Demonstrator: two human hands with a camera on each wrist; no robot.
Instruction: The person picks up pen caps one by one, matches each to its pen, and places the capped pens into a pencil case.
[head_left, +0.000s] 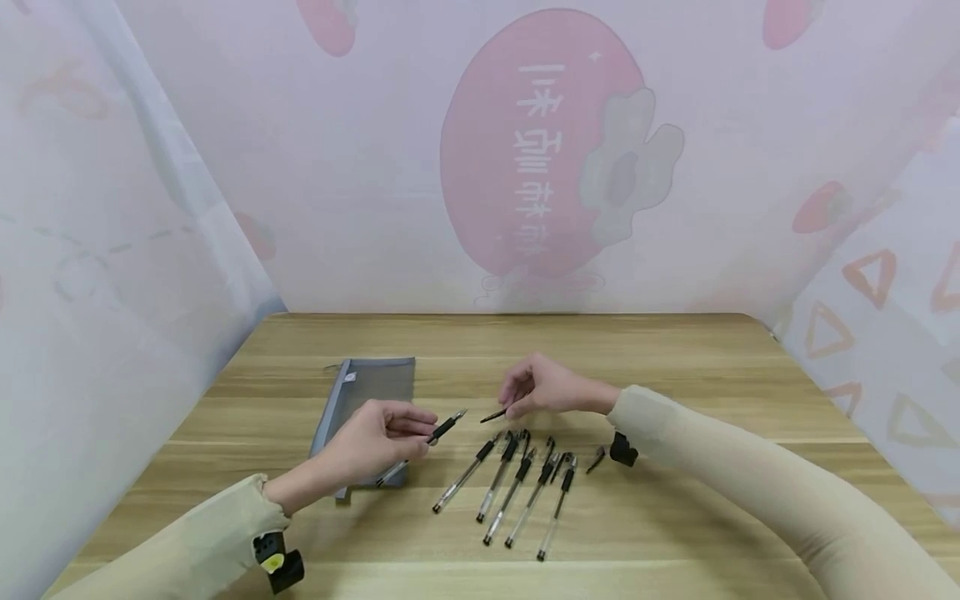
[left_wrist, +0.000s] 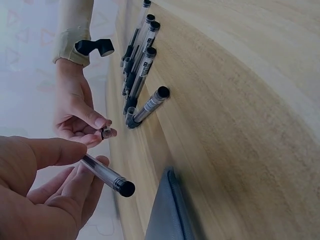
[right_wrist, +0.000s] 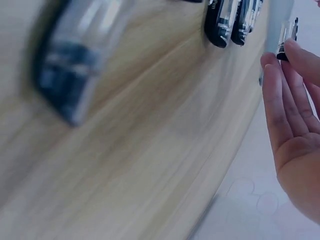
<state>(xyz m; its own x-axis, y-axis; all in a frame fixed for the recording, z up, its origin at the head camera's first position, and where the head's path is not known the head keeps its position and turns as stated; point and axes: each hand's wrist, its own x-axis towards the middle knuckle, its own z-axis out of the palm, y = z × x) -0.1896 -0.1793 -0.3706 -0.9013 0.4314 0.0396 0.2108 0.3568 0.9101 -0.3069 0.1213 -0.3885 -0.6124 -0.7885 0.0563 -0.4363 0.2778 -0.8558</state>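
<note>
My left hand (head_left: pixel 378 437) pinches a clear-barrelled gel pen (head_left: pixel 444 428) between thumb and fingers, its bare tip pointing up and to the right. In the left wrist view the pen's black end plug (left_wrist: pixel 127 188) faces the camera. Across from it, my right hand (head_left: pixel 551 387) holds a small clear pen cap (right_wrist: pixel 287 37) with a black clip by thumb and fingertips, a short gap from the pen tip. Below both hands, several more gel pens (head_left: pixel 504 479) lie side by side on the table, black grips away from me.
A grey mesh zip pouch (head_left: pixel 375 379) lies on the wooden table (head_left: pixel 637 533), partly behind my left hand. Loose caps lie among the pens' far ends, and one cap (head_left: pixel 596 459) sits by my right wrist. A printed cloth (head_left: pixel 360 208) hangs behind the table.
</note>
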